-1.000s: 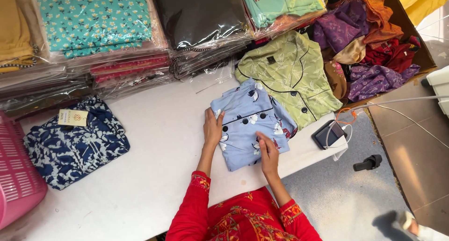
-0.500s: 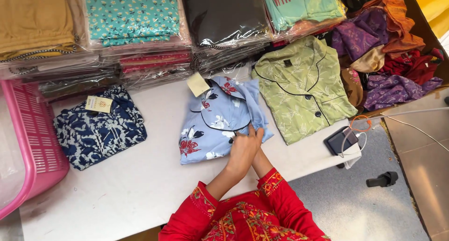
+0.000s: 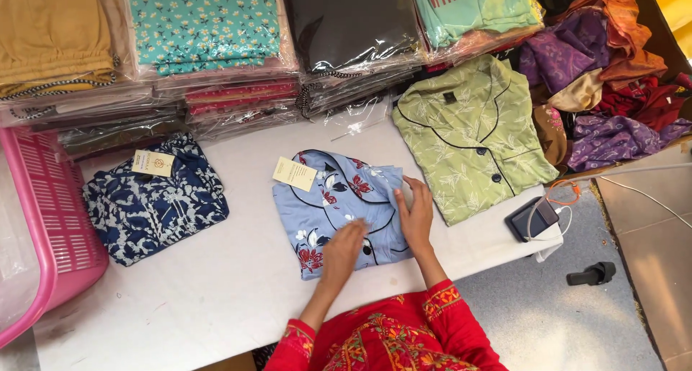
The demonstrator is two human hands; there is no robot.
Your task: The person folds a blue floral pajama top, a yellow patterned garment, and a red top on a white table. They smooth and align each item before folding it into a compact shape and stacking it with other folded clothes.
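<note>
Both hands lie flat and open on a folded light blue floral shirt (image 3: 339, 205) at the table (image 3: 216, 299) centre, gripping nothing: left hand (image 3: 344, 247) at its 6 o'clock, right hand (image 3: 417, 214) at 3 o'clock. A green shirt (image 3: 472, 137) lies at 2 o'clock, a navy shirt (image 3: 155, 202) at 9 o'clock

Your left hand (image 3: 344, 247) lies flat on the near part of the folded light-blue floral shirt (image 3: 339, 205), slightly blurred, perhaps moving. Your right hand (image 3: 417, 212) presses its right edge. A navy floral shirt (image 3: 155, 202) sits to the left, a green shirt (image 3: 472, 137) to the right on the white table (image 3: 216, 292).
</note>
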